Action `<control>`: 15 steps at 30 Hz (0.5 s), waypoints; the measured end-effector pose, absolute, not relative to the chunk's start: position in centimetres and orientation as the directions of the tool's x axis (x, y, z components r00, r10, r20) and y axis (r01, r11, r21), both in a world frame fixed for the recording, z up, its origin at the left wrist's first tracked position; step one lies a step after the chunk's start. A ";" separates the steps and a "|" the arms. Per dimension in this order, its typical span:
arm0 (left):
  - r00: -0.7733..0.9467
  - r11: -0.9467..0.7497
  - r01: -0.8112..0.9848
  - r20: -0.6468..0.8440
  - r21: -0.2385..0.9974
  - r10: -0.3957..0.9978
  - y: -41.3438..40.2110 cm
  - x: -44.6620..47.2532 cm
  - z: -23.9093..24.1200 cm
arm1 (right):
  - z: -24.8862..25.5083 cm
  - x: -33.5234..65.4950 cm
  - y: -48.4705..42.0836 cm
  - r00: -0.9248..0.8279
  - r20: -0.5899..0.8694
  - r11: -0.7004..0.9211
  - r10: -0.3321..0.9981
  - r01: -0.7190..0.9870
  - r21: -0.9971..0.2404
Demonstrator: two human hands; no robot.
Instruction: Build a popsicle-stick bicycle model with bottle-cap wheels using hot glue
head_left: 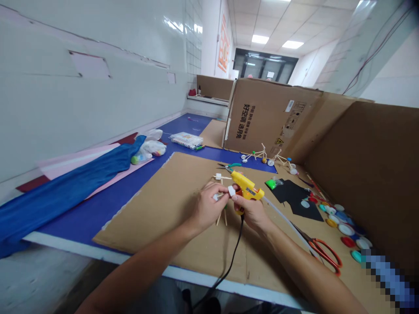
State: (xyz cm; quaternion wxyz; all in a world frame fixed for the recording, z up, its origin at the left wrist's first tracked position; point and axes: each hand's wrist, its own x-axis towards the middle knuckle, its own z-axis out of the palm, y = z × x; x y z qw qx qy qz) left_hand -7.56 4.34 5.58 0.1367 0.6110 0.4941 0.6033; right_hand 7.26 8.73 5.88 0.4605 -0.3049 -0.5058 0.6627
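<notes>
My right hand (pixel 253 212) is wrapped around the handle of a yellow hot glue gun (pixel 244 184), its nozzle turned toward the upper left. A clear glue stick (pixel 278 211) trails out of the gun's rear, and a black cord (pixel 236 248) hangs from the handle. Close beside it, my left hand (pixel 211 204) is closed in a pinch at a small white piece (pixel 231 191); the right thumb lies very near that piece. Thin wooden sticks (pixel 221 216) stick out below the hands. Another white block (pixel 218 176) sits on a stick just above the left fingers.
Pliers (pixel 234 165) lie beyond the gun. Stick models (pixel 263 153) stand near a big cardboard box (pixel 275 117). To the right are black paper (pixel 299 203), orange-handled scissors (pixel 325 253) and several bottle caps (pixel 346 229). Blue cloth (pixel 81 183) and a white packet (pixel 186 139) lie left.
</notes>
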 end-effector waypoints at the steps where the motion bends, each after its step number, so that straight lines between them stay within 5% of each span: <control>1: -0.208 -0.477 0.432 0.599 0.766 0.773 4.3 -7.6 5.6 | 5.9 7.3 8.7 -0.393 0.059 -0.068 0.918 -0.300 -0.952; 15: -0.175 -0.469 0.347 0.547 0.812 0.818 4.4 -7.6 5.3 | 5.7 7.0 8.2 -0.384 0.099 -0.040 0.918 -0.340 -0.940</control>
